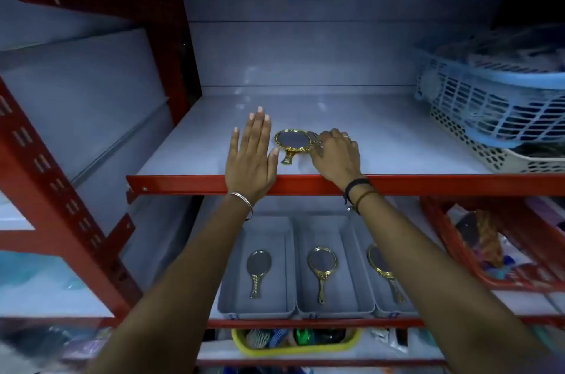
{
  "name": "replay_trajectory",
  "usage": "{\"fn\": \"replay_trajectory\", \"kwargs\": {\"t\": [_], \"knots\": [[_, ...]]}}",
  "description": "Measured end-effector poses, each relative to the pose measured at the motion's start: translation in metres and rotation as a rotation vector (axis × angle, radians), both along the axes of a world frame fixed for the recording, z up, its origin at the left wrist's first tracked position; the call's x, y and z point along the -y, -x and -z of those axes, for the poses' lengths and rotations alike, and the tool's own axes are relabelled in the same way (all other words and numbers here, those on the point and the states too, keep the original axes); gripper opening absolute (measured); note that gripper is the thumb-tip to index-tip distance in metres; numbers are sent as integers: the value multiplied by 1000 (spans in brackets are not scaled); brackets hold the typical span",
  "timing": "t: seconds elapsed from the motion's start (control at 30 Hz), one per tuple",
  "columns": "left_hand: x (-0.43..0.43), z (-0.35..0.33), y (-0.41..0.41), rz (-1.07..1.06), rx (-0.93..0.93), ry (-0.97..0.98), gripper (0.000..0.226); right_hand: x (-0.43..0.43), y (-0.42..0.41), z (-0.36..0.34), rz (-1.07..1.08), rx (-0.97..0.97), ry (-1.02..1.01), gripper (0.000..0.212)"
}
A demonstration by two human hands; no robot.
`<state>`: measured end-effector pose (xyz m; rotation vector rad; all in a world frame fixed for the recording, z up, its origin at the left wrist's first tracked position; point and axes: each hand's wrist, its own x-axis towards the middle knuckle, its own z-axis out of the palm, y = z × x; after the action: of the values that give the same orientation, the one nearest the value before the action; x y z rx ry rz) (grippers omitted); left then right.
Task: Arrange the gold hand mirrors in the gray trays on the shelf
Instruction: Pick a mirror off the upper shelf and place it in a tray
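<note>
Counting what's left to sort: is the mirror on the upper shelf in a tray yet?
No. The mirror lies flat on the bare upper shelf, between both hands; the gray trays sit one shelf below.

Both hands (252, 156) (334, 153) beside a gold hand mirror (292, 143) on the upper shelf (397, 141).

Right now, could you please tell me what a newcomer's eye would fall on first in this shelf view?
Probably the ornate gold oval hand mirror lying on the pale upper shelf, between the flat, open left hand and the right hand, whose fingers curl at the mirror's right edge. Next, on the shelf below, three gray plastic trays sit side by side, each holding one gold mirror. A light blue lattice basket sits at upper right.
</note>
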<state>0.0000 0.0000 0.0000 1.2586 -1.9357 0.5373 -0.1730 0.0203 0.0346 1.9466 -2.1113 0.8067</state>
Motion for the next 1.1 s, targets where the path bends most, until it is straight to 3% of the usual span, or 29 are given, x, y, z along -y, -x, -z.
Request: {"fn": "replay_trajectory", "kwargs": {"t": [0.27,0.57,0.67,0.7,0.8,0.87,0.97,1.1], "knots": [[1,-1,-1,-46,11,-25,63,25,-3,-6,69,-107,-260,29],[-3,-4,0,-78,10,-88,65,35,-6,-19,152,135,-453,31],[-3,-4,1,-83,0,-109,66,34,-5,-22,99,235,-414,15],[-4,-4,1,-84,-5,-115,66,34,-4,-23,95,275,-390,9],[-4,-5,2,-91,-15,-138,66,36,1,-26,104,429,-383,25],[-4,-5,2,-94,-18,-151,66,39,3,-29,77,565,-433,17],[-5,-5,2,-99,-19,-165,66,32,6,-35,-24,895,-453,7],[-6,-5,2,-86,-26,-177,67,5,16,-45,-90,1235,-294,22]]}}
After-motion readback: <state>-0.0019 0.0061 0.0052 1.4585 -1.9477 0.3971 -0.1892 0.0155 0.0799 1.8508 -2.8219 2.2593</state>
